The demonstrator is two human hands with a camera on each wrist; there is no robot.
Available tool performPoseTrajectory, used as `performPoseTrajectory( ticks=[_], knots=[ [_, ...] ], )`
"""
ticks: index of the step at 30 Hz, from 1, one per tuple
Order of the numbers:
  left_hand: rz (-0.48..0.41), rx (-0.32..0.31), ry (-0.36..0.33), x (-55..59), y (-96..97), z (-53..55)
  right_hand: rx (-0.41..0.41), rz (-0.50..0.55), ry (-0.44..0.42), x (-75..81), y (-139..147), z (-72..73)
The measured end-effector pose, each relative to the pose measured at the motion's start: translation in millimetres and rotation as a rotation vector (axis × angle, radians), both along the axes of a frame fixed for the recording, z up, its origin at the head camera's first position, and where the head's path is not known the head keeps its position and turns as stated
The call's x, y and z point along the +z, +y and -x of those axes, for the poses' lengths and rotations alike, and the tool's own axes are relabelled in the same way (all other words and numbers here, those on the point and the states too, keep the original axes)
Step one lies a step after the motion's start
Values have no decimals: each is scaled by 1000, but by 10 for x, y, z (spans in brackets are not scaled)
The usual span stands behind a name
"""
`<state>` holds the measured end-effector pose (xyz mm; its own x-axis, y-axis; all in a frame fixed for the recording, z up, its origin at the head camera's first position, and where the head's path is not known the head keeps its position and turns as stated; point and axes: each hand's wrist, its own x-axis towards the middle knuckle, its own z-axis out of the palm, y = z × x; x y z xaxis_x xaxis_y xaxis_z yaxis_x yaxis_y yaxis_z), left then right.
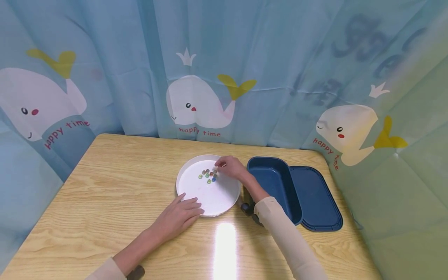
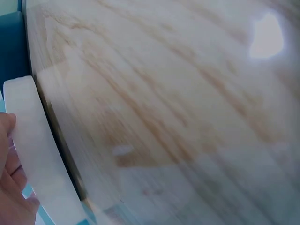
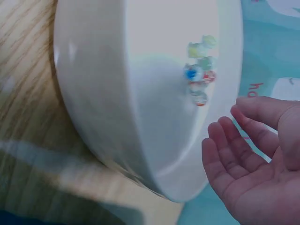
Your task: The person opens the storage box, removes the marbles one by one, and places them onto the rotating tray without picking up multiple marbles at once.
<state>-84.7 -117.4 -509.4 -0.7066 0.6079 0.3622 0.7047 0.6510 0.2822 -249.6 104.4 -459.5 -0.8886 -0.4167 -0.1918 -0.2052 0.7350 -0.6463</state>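
Note:
Several small glass marbles [image 1: 207, 175] lie in a loose cluster inside a round white tray [image 1: 210, 200]. My right hand [image 1: 231, 168] is over the tray's far right part, its fingertips beside the marbles. In the right wrist view, thumb and index finger come close together with no marble visible between them, and the other fingers bend loosely. A blue-patterned marble [image 3: 191, 72] shows among the others there. My left hand [image 1: 182, 213] rests on the tray's near left rim with fairly straight fingers. The left wrist view shows its fingertips against the tray's white side wall [image 2: 37, 150].
Right of the tray stands a dark blue rectangular container [image 1: 271, 181], partly behind my right forearm. Its flat blue lid [image 1: 315, 198] lies beside it. A light blue curtain with whales [image 1: 199, 103] hangs behind the wooden table [image 1: 133, 175].

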Motion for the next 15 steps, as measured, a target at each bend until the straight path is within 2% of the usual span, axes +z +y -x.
performPoseTrajectory(
  ticks=[10,15],
  knots=[
    [12,23,-45,46,10,-9,38,54,15,307,160,-147],
    [13,48,-43,97,12,-4,63,66,48,418,292,-262]
  ],
)
